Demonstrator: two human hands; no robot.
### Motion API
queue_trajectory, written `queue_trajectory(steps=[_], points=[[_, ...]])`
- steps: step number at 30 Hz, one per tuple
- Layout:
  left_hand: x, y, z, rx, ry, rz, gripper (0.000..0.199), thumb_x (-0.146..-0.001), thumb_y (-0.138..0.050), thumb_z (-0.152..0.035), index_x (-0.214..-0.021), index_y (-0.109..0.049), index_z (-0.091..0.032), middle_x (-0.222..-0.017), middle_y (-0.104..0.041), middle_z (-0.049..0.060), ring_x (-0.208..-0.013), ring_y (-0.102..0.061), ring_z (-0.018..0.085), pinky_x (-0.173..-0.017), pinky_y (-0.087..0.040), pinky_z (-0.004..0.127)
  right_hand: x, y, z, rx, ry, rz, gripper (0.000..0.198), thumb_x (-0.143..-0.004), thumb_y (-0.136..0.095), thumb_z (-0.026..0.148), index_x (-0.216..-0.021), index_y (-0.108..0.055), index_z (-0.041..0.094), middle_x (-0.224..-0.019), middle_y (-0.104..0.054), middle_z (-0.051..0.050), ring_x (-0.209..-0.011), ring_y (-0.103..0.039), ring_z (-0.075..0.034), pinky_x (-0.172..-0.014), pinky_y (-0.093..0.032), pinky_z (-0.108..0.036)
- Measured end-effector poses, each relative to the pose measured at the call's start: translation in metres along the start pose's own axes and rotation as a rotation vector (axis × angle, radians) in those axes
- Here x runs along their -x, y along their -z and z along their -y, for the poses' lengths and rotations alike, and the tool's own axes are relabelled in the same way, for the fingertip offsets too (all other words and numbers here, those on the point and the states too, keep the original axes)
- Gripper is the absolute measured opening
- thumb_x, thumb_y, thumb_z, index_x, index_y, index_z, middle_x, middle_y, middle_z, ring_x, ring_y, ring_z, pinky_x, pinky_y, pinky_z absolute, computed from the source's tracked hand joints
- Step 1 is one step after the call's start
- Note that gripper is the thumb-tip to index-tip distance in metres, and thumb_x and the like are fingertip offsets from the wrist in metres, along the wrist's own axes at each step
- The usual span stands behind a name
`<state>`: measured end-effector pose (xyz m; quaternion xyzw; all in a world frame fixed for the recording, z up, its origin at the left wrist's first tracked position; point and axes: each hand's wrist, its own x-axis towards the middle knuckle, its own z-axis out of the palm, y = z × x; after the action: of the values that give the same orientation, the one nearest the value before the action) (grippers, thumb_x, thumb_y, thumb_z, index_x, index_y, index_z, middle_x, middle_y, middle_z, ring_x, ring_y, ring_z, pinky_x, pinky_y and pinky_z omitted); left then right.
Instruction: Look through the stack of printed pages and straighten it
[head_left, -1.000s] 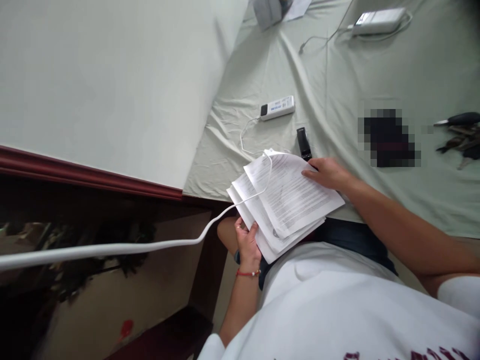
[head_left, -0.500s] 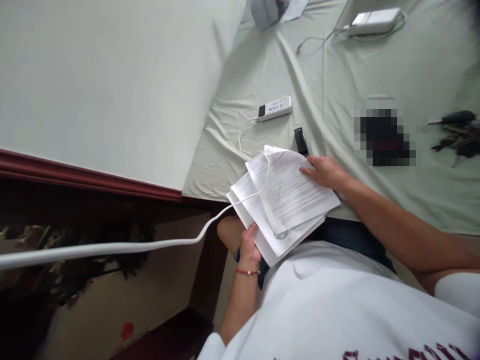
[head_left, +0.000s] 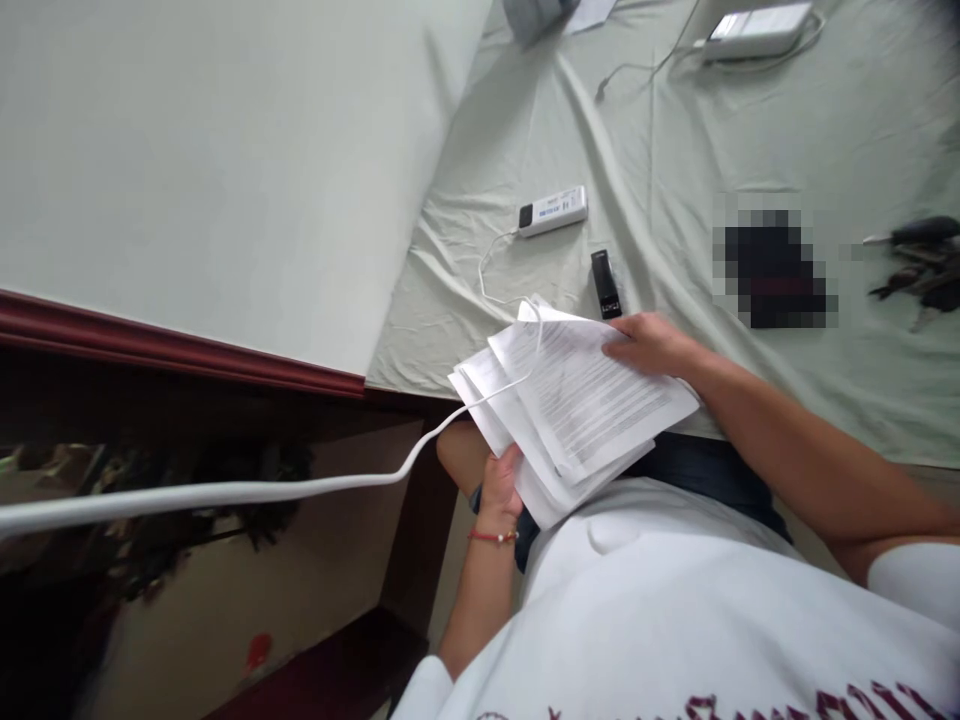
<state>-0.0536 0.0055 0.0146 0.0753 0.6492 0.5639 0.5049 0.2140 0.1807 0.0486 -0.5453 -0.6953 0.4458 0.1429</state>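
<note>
One smooth white cable [head_left: 225, 492] crosses my view from left. Left hand [head_left: 501, 485] grips the lower-left edge of a fanned stack of thin white printed sheets [head_left: 596, 400], partly over wrinkled pale-green tablecloth [head_left: 675, 170]. Glossy black oblong device [head_left: 606, 285] lies just beyond it. Right hand [head_left: 651, 345] pinches the upper-right edge. I'd judge this the leafing step; next move calls for light thumb pressure, loose corners kept together.

At far left, a smooth pale surface [head_left: 225, 180] is edged by dark red moulding [head_left: 180, 345]; to its right, creased pale green cloth [head_left: 675, 150] is spread. At near left, beige floor [head_left: 195, 590] is dimly lit.
</note>
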Motion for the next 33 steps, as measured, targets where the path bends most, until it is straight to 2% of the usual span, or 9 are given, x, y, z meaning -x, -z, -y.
queue_trajectory(steps=[4, 6, 10, 13, 17, 21, 28, 33], points=[[-0.004, 0.004, -0.002, -0.012, -0.046, -0.039, 0.032, -0.053, -0.086, -0.015, -0.084, -0.079, -0.016, -0.082, -0.083, 0.005, -0.08, -0.079, 0.025, -0.085, -0.064, 0.037, -0.003, 0.003, -0.003, -0.016, 0.006, -0.046, 0.018, -0.092, -0.062, 0.021, -0.103, -0.075, 0.018, -0.096, -0.079, -0.008, -0.092, -0.074, -0.027, -0.08, -0.054, -0.034], [-0.004, 0.007, -0.001, -0.027, -0.052, -0.048, 0.03, -0.055, -0.085, -0.015, -0.084, -0.077, -0.016, -0.079, -0.081, 0.003, -0.079, -0.079, 0.024, -0.082, -0.064, 0.035, -0.004, 0.004, -0.005, -0.032, 0.006, -0.043, 0.018, -0.092, -0.063, 0.023, -0.104, -0.075, 0.018, -0.095, -0.079, -0.007, -0.092, -0.074, -0.027, -0.081, -0.055, -0.035], [-0.004, 0.012, 0.001, -0.017, -0.054, -0.04, 0.031, -0.062, -0.082, -0.014, -0.092, -0.078, -0.018, -0.086, -0.082, 0.004, -0.093, -0.08, 0.027, -0.091, -0.063, 0.036, -0.004, 0.002, -0.008, -0.122, 0.002, 0.029, 0.018, -0.09, -0.072, 0.031, -0.105, -0.077, 0.022, -0.097, -0.081, -0.004, -0.092, -0.076, -0.026, -0.077, -0.058, -0.03], [-0.004, 0.012, 0.002, 0.023, -0.049, -0.049, 0.032, -0.068, -0.082, -0.015, -0.099, -0.078, -0.015, -0.094, -0.083, 0.009, -0.104, -0.079, 0.031, -0.102, -0.061, 0.042, -0.004, 0.0, -0.012, -0.243, -0.021, 0.094, 0.017, -0.088, -0.071, 0.026, -0.102, -0.079, 0.022, -0.094, -0.081, -0.004, -0.09, -0.077, -0.026, -0.073, -0.059, -0.03], [-0.004, 0.011, 0.001, 0.035, -0.052, -0.037, 0.03, -0.073, -0.084, -0.015, -0.101, -0.078, -0.011, -0.105, -0.083, 0.016, -0.112, -0.078, 0.034, -0.11, -0.058, 0.048, -0.006, 0.003, -0.014, -0.274, -0.026, -0.019, 0.019, -0.087, -0.069, 0.022, -0.103, -0.08, 0.021, -0.091, -0.081, -0.005, -0.086, -0.076, -0.026, -0.071, -0.06, -0.031], [-0.006, 0.015, -0.002, 0.034, -0.061, -0.055, 0.03, -0.074, -0.082, -0.015, -0.104, -0.078, -0.01, -0.107, -0.083, 0.017, -0.118, -0.075, 0.037, -0.112, -0.056, 0.051, -0.006, 0.009, -0.013, -0.289, -0.06, -0.103, 0.014, -0.087, -0.069, 0.022, -0.096, -0.079, 0.02, -0.087, -0.08, -0.005, -0.082, -0.075, -0.024, -0.068, -0.059, -0.03], [-0.007, 0.018, -0.004, 0.059, -0.069, -0.091, 0.024, -0.081, -0.079, -0.019, -0.102, -0.078, -0.009, -0.104, -0.083, 0.017, -0.121, -0.074, 0.036, -0.113, -0.056, 0.05, -0.006, 0.011, -0.015, -0.352, -0.071, -0.125, 0.012, -0.086, -0.07, 0.022, -0.095, -0.078, 0.02, -0.092, -0.08, -0.007, -0.085, -0.076, -0.025, -0.072, -0.06, -0.031], [-0.005, 0.018, -0.003, 0.061, -0.08, 0.016, 0.04, -0.073, -0.091, -0.02, -0.11, -0.077, -0.013, -0.112, -0.083, 0.015, -0.118, -0.076, 0.034, -0.114, -0.055, 0.049, -0.008, 0.009, -0.018, -0.356, -0.061, -0.121, 0.015, -0.087, -0.068, 0.021, -0.098, -0.079, 0.019, -0.092, -0.08, -0.007, -0.084, -0.076, -0.026, -0.072, -0.061, -0.033]])
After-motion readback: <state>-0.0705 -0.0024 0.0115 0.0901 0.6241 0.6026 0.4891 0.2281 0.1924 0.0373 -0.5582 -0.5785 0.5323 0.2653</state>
